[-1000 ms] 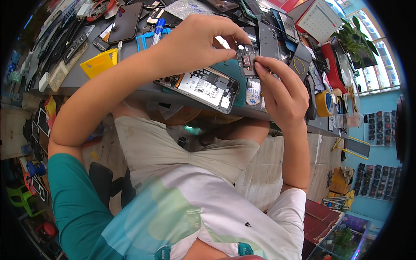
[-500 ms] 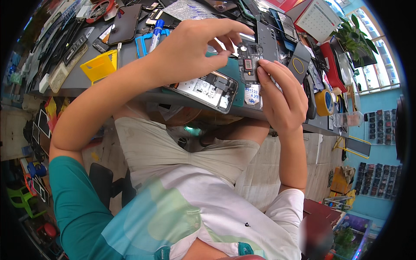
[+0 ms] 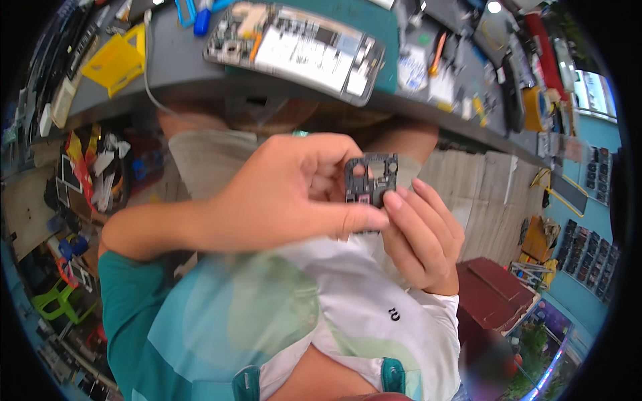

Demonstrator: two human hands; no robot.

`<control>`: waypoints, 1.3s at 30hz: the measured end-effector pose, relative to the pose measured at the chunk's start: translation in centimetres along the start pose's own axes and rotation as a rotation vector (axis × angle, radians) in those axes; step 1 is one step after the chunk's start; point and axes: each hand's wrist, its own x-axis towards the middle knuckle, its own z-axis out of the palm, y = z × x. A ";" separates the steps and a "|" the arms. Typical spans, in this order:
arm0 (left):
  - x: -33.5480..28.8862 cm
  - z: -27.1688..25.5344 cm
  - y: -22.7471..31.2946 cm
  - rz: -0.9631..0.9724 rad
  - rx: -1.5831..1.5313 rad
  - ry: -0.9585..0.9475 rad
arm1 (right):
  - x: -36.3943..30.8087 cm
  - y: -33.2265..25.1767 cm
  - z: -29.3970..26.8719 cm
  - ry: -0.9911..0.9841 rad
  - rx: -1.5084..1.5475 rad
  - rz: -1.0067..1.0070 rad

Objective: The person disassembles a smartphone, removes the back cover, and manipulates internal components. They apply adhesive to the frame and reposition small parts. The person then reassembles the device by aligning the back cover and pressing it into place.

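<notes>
A small black phone inner cover plate [image 3: 378, 175], with round openings and a metallic patch, is held up close over my lap. My right hand [image 3: 428, 237] pinches its lower right corner between thumb and fingertips. Round its left side curl the fingers of my left hand [image 3: 294, 190], the thumb laid across the lower edge, so both hands grip it. Part of the plate is hidden behind the left thumb. On the bench beyond lies an opened phone [image 3: 294, 50], its pale battery and circuit board exposed.
A teal mat [image 3: 384, 40] lies under the opened phone on the grey bench [image 3: 180, 77]. To the left stand a yellow plastic holder [image 3: 117, 60] and a cable. At the right are an orange-handled tool [image 3: 438, 53], a yellow tape roll [image 3: 533, 108] and small parts.
Both hands have drawn the plate back from over the bench to above my lap. My left hand, earlier beside the plate, has closed on it. The view has tilted down.
</notes>
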 end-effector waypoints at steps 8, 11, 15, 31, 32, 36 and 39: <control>2.8 -3.6 -7.5 -0.429 -0.030 0.075 | -5.7 -1.0 5.7 -0.055 0.135 0.155; 3.4 -5.0 -9.7 -0.418 -0.094 0.278 | -6.8 -0.8 7.0 -0.021 0.135 0.222; 5.1 -10.9 -13.5 -0.326 0.046 0.565 | -7.3 -0.7 7.8 -0.007 0.082 0.293; 4.5 -8.7 -12.1 -0.378 0.000 0.154 | -6.4 -1.0 9.6 -0.017 0.068 0.229; 4.5 -9.1 -12.2 -0.384 -0.051 0.225 | -6.4 -1.0 9.7 -0.014 0.061 0.227; 4.5 -8.4 -11.7 -0.291 0.064 0.375 | -6.3 -1.5 9.7 -0.031 0.068 0.242; 4.1 -7.7 -10.9 -0.344 0.106 0.142 | -6.2 -1.8 9.7 -0.033 0.063 0.252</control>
